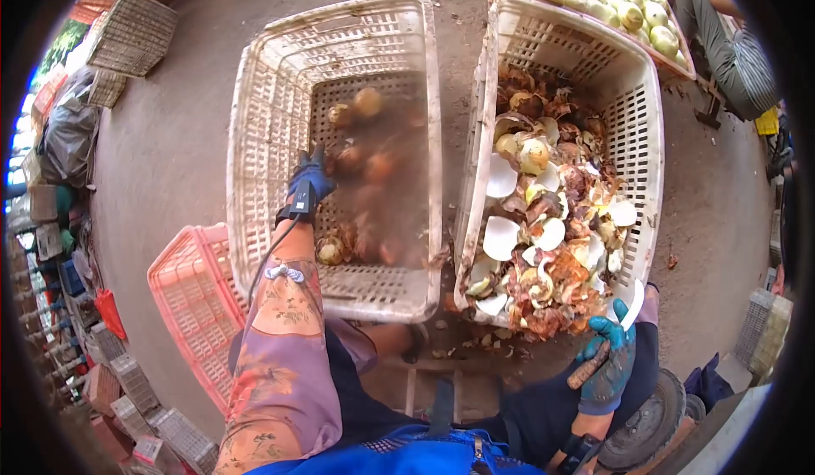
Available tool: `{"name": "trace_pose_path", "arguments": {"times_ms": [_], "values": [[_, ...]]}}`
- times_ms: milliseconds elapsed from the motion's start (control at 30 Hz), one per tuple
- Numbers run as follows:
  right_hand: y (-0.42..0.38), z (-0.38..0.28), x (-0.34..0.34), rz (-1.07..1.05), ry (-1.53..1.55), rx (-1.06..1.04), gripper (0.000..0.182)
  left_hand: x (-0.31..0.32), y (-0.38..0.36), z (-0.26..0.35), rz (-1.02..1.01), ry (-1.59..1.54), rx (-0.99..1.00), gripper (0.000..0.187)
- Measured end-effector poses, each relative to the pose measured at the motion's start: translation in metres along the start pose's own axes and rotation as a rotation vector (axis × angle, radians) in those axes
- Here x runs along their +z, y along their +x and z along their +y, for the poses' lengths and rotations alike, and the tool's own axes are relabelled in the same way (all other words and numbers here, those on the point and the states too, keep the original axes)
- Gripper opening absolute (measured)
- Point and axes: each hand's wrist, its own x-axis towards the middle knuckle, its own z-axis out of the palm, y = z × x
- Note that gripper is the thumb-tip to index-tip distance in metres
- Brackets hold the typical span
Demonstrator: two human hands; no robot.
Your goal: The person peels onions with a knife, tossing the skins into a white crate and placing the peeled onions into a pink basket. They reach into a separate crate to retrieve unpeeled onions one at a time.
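Observation:
My left hand, in a dark blue glove, reaches into a white slatted crate. Its fingers are spread beside a few brown onions; a smudge blurs that part of the view. Another onion lies near the crate's lower end. At the lower right, my right hand, in a teal glove, is wrapped round the handle of a knife, its pale curved blade pointing up. Just above this hand, a second white crate holds onion skins, peelings and white cut pieces.
Peeled pale onions fill a crate at the top right, near a seated person. A pink crate sits at the lower left. Stacked crates stand at the upper left. A wheel is at the lower right.

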Motion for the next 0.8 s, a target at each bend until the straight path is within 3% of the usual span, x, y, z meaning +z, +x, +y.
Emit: {"name": "trace_pose_path", "arguments": {"times_ms": [133, 267, 333, 367, 433, 500, 600, 700, 733, 800], "values": [[0.006, 0.001, 0.006, -0.014, -0.083, 0.002, 0.048, 0.027, 0.036, -0.011, 0.067, -0.019, 0.172, 0.08], [0.007, -0.002, 0.02, 0.062, -0.108, 0.042, 0.051, 0.02, 0.03, -0.01, 0.101, -0.315, 0.013, 0.062], [0.007, -0.004, 0.024, 0.092, -0.091, 0.011, 0.052, 0.064, 0.058, -0.049, -0.009, -0.925, -0.103, 0.057], [0.006, -0.003, 0.024, 0.074, -0.083, 0.017, 0.052, 0.059, 0.053, -0.047, -0.005, -0.926, -0.101, 0.057], [0.003, -0.004, 0.02, 0.046, -0.064, 0.017, 0.052, 0.03, 0.034, -0.038, -0.207, -1.447, -0.264, 0.054], [0.001, -0.008, 0.012, -0.149, -0.023, 0.08, 0.048, -0.003, 0.027, -0.033, -0.375, -1.63, -0.048, 0.051], [-0.002, 0.0, 0.01, -0.153, -0.14, 0.032, 0.042, -0.055, 0.018, -0.007, -0.404, -1.767, 0.188, 0.053], [-0.007, 0.012, 0.006, -0.22, -0.005, -0.019, 0.037, -0.123, -0.012, 0.033, -0.459, -1.863, 0.338, 0.063], [-0.009, 0.017, 0.005, -0.214, 0.009, -0.019, 0.037, -0.134, -0.019, 0.043, -0.452, -1.861, 0.38, 0.063], [-0.018, 0.014, 0.009, -0.269, 0.027, -0.11, 0.042, -0.146, -0.033, 0.064, -0.195, -1.602, 0.706, 0.065]]}}
